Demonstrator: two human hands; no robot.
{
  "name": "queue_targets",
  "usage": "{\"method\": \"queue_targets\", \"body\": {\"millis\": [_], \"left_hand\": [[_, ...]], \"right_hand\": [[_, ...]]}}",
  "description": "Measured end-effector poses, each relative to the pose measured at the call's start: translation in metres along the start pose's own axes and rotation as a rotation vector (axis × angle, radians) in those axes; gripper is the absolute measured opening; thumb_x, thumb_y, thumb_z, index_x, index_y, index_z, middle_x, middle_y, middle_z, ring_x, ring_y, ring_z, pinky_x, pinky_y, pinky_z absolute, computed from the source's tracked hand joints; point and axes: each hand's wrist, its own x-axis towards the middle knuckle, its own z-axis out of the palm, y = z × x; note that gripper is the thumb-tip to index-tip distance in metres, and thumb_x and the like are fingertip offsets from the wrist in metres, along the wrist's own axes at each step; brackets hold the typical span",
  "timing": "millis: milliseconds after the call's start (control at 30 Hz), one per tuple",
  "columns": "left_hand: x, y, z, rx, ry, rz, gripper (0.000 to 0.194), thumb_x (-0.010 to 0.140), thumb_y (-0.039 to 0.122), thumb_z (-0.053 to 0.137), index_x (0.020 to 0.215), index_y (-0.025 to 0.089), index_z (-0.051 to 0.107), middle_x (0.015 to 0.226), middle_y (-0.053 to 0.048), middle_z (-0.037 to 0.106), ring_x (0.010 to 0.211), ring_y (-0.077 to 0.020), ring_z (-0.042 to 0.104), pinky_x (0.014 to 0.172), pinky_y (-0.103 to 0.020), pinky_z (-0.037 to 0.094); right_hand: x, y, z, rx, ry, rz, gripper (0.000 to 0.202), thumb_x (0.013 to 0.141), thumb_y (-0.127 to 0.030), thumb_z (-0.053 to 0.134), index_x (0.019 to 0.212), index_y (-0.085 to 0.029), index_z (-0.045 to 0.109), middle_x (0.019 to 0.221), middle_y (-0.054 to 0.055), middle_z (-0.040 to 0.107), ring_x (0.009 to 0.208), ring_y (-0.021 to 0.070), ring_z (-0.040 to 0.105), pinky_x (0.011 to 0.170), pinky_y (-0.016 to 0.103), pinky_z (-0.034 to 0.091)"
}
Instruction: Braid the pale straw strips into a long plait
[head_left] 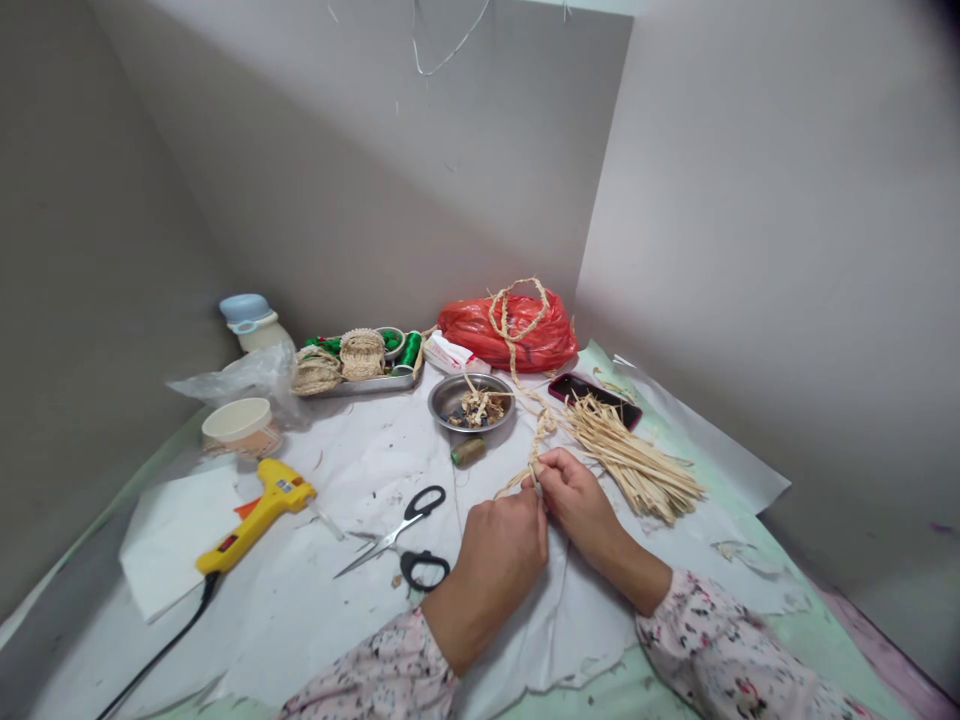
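Observation:
My left hand (501,545) and my right hand (576,500) meet over the paper-covered table, fingers closed on the near end of a braided straw cord (541,432). Loose strands stick out to the left above my left knuckles. From my fingers the braid runs away from me and up onto a red plastic bag (469,325), where it lies in a loop. Just right of my right hand is a bundle of dry straw strips (637,460). My left fingertips are mostly hidden behind the back of that hand.
Black-handled scissors (401,530) lie open left of my left hand. Farther left are a yellow glue gun (255,520) with its cord and a paper cup (238,422). Behind sit a metal bowl (442,415) of scraps, a thread spool (469,452), a tray (360,384) and a phone (581,388).

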Motion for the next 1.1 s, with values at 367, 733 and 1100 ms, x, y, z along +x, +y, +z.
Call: {"method": "queue_targets", "body": {"millis": [367,733,1100], "left_hand": [[0.003,-0.011,0.002,-0.334,0.099,0.065,0.033,0.091,0.035,0.039,0.075,0.019,0.064,0.07,-0.005,0.066,0.063,-0.0172,0.058,0.06,-0.027,0.034],[0.02,-0.032,-0.008,-0.681,0.261,-0.018,0.028,0.091,0.037,0.038,0.104,0.019,0.055,0.097,-0.005,0.063,0.088,-0.0181,0.057,0.079,-0.028,0.042],[0.023,-0.038,-0.005,-0.635,-0.031,0.066,0.033,0.091,0.039,0.033,0.074,0.019,0.053,0.072,-0.001,0.056,0.07,-0.0158,0.05,0.067,-0.026,0.035]], "right_hand": [[0.01,0.01,-0.009,0.005,0.09,-0.018,0.015,0.077,-0.034,0.054,0.082,-0.021,0.048,0.064,-0.005,0.049,0.049,0.0099,0.041,0.046,0.023,0.036],[0.003,-0.003,-0.005,-0.008,-0.087,0.032,0.022,0.08,-0.041,0.054,0.08,-0.02,0.049,0.059,-0.006,0.046,0.042,0.0074,0.031,0.041,0.022,0.025],[0.006,0.005,-0.01,-0.147,-0.14,-0.111,0.014,0.083,-0.033,0.055,0.079,-0.02,0.057,0.063,-0.004,0.057,0.054,0.0115,0.051,0.054,0.024,0.041]]}}
